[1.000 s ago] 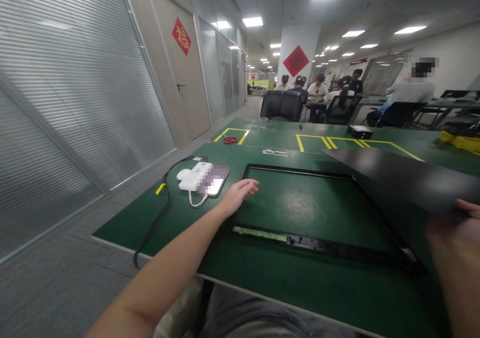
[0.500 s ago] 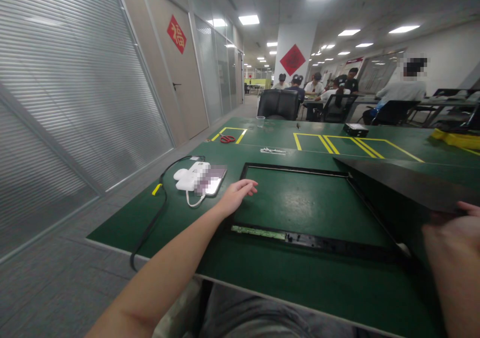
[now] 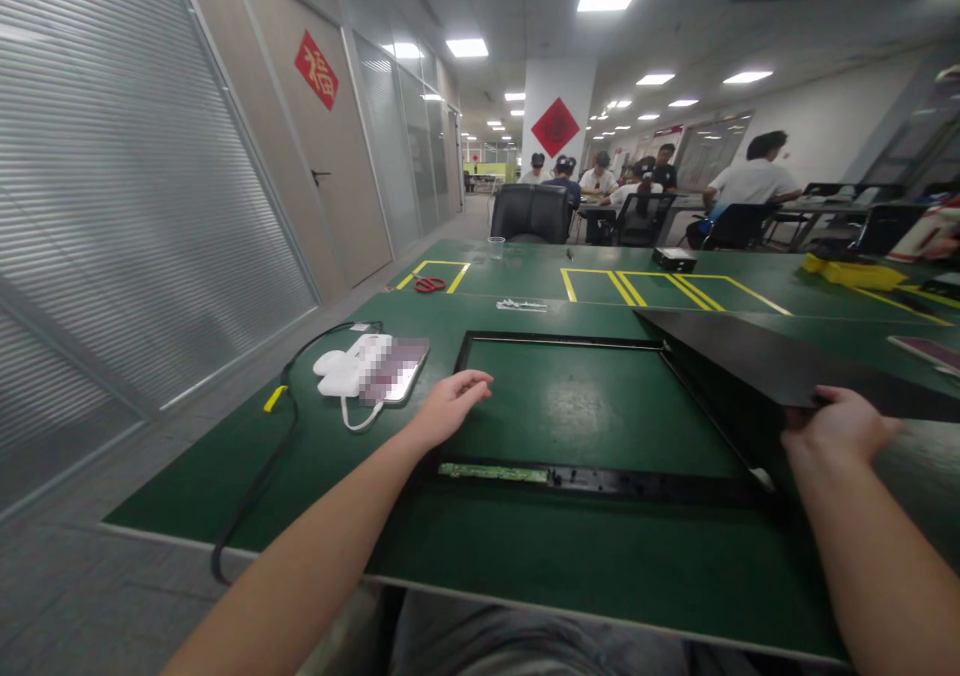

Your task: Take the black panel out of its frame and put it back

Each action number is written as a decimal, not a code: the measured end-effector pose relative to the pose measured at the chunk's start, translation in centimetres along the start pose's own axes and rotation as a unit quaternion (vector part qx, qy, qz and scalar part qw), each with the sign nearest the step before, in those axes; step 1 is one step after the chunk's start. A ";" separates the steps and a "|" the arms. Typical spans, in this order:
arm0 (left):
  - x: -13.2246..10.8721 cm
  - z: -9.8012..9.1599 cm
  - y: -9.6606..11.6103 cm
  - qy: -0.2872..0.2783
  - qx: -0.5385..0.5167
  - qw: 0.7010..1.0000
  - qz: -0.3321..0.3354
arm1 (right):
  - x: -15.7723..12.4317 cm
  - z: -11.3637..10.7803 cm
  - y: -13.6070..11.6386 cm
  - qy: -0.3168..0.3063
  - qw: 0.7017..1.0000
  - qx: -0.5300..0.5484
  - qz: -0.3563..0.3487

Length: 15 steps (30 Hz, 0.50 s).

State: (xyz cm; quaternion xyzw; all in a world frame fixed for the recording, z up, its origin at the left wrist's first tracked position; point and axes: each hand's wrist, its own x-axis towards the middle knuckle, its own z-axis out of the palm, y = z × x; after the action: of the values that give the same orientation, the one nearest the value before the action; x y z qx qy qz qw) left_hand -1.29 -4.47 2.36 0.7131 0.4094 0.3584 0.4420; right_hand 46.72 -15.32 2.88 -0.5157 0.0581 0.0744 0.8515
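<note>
the red door sign [image 3: 316, 70] reads 福; the left hand [image 3: 454, 403], loosely bent, grip unclear from here, is at the left side of the black frame [image 3: 645, 486] on the bench [image 3: 585, 556]; a clear cup [image 3: 496, 247] stands beyond; rightward, the right hand [image 3: 840, 424] grips a tilted black panel [image 3: 750, 356].

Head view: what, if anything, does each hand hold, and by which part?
Right hand: the black panel, by its near edge. Left hand: at the left side of the black frame; its grip cannot be told.
</note>
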 end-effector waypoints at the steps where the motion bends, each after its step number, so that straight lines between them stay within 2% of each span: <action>1: -0.1 0.0 0.1 0.001 0.009 1.000 0.001 | -0.4 0.0 0.0 0.000 1.000 0.004 -0.001; 6: -0.2 0.1 0.6 0.004 0.043 0.999 0.008 | -0.9 -0.2 0.3 -0.008 1.000 -0.005 -0.006; 15: -0.2 0.4 0.2 -0.002 0.038 0.999 0.002 | 0.6 0.1 1.2 -0.010 0.999 -0.033 0.035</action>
State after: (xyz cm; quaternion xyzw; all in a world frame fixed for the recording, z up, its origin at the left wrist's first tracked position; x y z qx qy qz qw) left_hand -0.97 -4.82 2.40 0.7308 0.4205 0.3420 0.4148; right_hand 47.06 -14.67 1.77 -0.5408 0.0651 0.1109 0.8313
